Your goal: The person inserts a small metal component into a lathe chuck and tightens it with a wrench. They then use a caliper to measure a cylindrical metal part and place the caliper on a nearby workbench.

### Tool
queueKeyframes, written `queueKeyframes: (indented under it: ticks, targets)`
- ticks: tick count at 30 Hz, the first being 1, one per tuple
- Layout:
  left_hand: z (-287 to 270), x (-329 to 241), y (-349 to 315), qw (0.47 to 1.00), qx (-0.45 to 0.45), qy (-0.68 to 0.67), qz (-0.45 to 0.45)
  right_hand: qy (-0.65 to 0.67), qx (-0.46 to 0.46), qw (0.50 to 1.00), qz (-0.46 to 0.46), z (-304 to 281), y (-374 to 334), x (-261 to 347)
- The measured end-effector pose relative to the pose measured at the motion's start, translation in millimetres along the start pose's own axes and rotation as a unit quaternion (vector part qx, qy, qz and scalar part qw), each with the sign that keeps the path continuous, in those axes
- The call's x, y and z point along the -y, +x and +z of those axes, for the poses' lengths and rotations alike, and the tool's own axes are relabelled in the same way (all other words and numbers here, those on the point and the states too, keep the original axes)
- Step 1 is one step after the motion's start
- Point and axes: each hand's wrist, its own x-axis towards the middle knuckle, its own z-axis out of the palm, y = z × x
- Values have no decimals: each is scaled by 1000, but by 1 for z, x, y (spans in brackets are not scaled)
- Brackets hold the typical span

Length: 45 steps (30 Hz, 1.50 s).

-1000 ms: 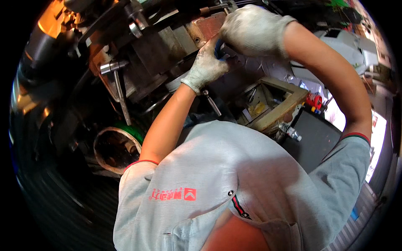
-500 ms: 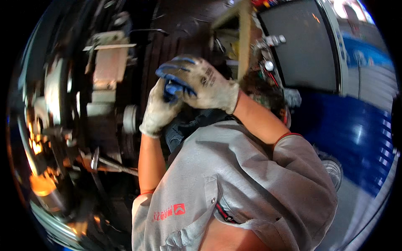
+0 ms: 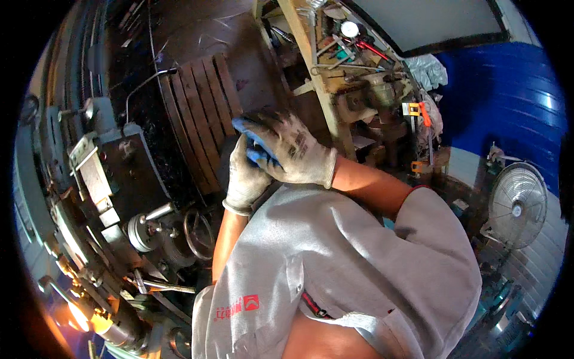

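Both hands wear greyish-white knit work gloves with blue coated palms, and they come together in front of my chest. My right hand (image 3: 294, 148) curls its fingers over the top of the other one, the dirty back of its glove facing up. Below it and to the left, my left hand (image 3: 244, 178) is closed, its fingers mostly covered by the right glove. Whatever lies between the two palms, if anything, is hidden.
A lathe with a round handwheel (image 3: 142, 233) and a lit, glowing end stands at my left. Ahead lies a slatted wooden pallet (image 3: 200, 110). To the right are a bench holding calipers (image 3: 339, 51) and a dial gauge (image 3: 350, 29), plus a standing fan (image 3: 517, 206).
My view has swung to the right, bringing the fan and more of the bench into sight. The hands remain pressed together, the right one over the left.
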Motion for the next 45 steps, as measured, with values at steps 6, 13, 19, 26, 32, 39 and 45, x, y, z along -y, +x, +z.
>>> queueKeyframes:
  ticks: [6,13,19,26,32,39,45]
  targets:
    - [55,36,1,995,95,-6,-33,73,20,997,-6,4,-60,-56]
    - [106,35,20,995,65,-56,-59,142,-49,978,145,-8,-93,-94]
    - [118,54,23,983,97,8,-153,-257,137,922,254,21,-70,-248]
    - [122,28,31,984,102,16,-146,-376,253,887,88,53,-43,-300]
    - [122,35,43,990,92,-1,-103,-349,202,913,62,40,-56,-312]
    - [133,19,73,996,40,1,-74,-106,-121,966,201,-50,-63,-224]
    - [150,-10,88,984,90,-138,-68,440,-260,855,94,-103,-81,-145]
